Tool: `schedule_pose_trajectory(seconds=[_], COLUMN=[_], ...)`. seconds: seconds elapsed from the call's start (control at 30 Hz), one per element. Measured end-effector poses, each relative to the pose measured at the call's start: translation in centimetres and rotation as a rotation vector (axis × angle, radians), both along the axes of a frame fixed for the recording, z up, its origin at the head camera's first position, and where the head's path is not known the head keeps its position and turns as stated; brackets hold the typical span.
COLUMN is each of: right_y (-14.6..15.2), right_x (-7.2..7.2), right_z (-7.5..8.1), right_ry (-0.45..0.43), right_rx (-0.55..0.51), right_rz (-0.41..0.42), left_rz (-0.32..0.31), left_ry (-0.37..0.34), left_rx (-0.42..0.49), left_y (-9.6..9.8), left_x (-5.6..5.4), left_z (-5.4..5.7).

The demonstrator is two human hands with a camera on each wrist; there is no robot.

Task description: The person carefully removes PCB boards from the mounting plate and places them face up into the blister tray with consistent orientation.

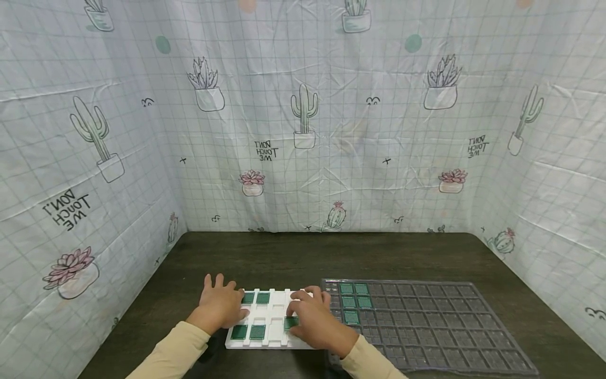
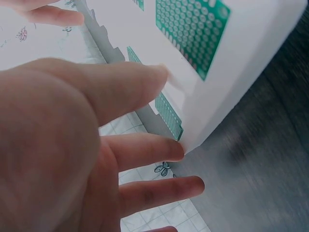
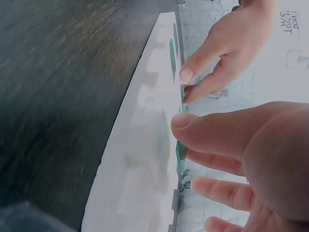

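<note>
A white slotted tray point(image 1: 275, 316) lies in front of me, with small green circuit boards point(image 1: 258, 332) in several of its slots. At its left end, my left hand point(image 1: 219, 306) rests its thumb point(image 2: 145, 83) on the white surface; the index fingertip is right at the tray's corner and the other fingers stretch past it. Over the right half, my right hand point(image 1: 314, 321) pinches a green circuit board point(image 3: 181, 157) between thumb and index finger, close above the tray. The remaining right fingers are loosely bent and hold nothing.
To the right lies a clear plastic tray point(image 1: 426, 321) with a grid of compartments; several green boards point(image 1: 349, 302) sit in its left columns. Both trays are on a dark wooden table point(image 1: 265, 258). Patterned white cloth point(image 1: 303, 184) hangs behind and at both sides.
</note>
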State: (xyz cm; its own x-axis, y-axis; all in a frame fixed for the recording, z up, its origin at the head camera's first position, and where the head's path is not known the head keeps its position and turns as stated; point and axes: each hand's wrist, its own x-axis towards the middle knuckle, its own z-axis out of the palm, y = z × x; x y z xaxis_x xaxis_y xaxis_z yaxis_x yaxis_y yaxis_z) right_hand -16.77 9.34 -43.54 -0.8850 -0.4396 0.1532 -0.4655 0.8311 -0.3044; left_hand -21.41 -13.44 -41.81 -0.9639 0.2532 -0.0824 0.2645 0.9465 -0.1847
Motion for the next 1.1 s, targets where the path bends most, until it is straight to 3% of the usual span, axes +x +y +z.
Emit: schedule_pose_trajectory(seconds=[0.33,0.53,1.1], right_y=[1.1,1.9,4.0], right_x=[0.0,-0.1,0.2], right_z=[-0.1,-0.3,0.0], right_ry=[-0.007,0.006,-0.059], right_rx=[0.011,0.009,-0.040], right_rz=[-0.026,-0.026,-0.031], left_rz=[-0.007,-0.001,-0.018], left_ry=[0.018,-0.006,0.006], left_rx=[-0.005,-0.005,0.001], left_y=[-0.1,-0.1,-0.1], left_x=[0.0,0.0,0.1], left_z=[-0.2,0.0,0.1])
